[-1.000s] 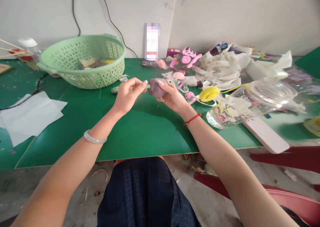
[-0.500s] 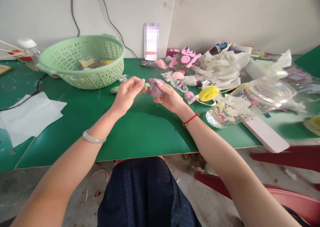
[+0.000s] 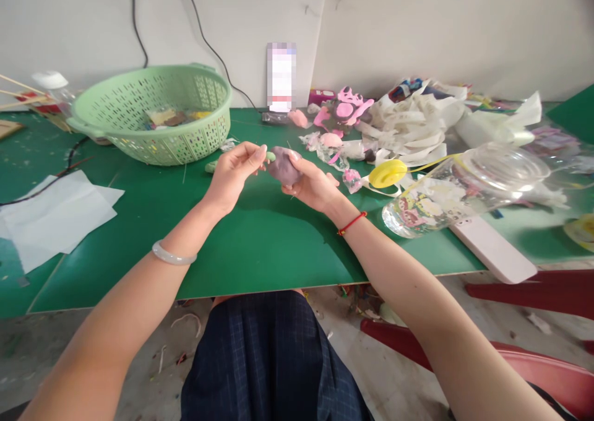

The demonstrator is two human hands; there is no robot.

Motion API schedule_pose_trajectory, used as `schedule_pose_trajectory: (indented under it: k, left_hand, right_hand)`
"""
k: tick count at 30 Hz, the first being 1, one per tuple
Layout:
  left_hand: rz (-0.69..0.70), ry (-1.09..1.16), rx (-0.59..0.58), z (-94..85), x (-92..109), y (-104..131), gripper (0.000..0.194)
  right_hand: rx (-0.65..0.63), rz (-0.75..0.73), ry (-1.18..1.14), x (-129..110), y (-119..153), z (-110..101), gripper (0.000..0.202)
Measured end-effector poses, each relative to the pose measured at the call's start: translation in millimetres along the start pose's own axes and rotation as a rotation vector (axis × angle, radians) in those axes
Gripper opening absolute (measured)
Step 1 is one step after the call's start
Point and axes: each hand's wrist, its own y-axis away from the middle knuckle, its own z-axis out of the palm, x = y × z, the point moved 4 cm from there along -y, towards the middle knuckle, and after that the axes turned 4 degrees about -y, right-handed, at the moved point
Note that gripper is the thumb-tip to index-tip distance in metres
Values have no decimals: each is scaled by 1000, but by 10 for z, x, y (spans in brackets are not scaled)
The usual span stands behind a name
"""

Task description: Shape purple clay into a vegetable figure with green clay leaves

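Over the green table, my right hand (image 3: 312, 182) has its thumb and fingers wrapped round a purple-grey lump of modelling clay (image 3: 283, 168). My left hand (image 3: 240, 168) pinches a small piece of light green clay (image 3: 270, 156) between thumb and forefinger, right at the left side of the purple lump. Whether the green piece is stuck to the lump I cannot tell. Another green lump (image 3: 211, 167) lies on the table behind my left hand, partly hidden. Pink and dark clay figure parts (image 3: 346, 111) stand farther back.
A green plastic basket (image 3: 171, 142) stands at the back left, near white paper sheets (image 3: 60, 217). A phone (image 3: 281, 77) leans on the wall. To the right are a clear plastic jar (image 3: 445, 192), a yellow disc (image 3: 388, 173), a white power bank (image 3: 494, 251) and crumpled strips (image 3: 413, 124).
Both hands have shifted very slightly left with the clay. The purple lump has turned a little in my right hand, and one right finger now sticks out.
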Motion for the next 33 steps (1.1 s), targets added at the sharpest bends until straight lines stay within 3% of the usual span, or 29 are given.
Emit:
schedule_pose_trajectory:
  k: [7, 19, 25, 33]
  left_hand:
    - [-50, 41, 2, -18, -87, -33, 58]
    - [-20, 38, 9, -30, -60, -35, 48]
    - [-27, 24, 49, -64, -16, -46, 53]
    - [-29, -46, 63, -156, -95, -95, 41]
  right_hand:
    - [4, 35, -38, 37, -5, 6, 37]
    - [-30, 35, -76, 61, -24, 22, 34]
    - [12, 43, -104, 59, -33, 13, 37]
    - [66, 57, -171, 52, -32, -8, 38]
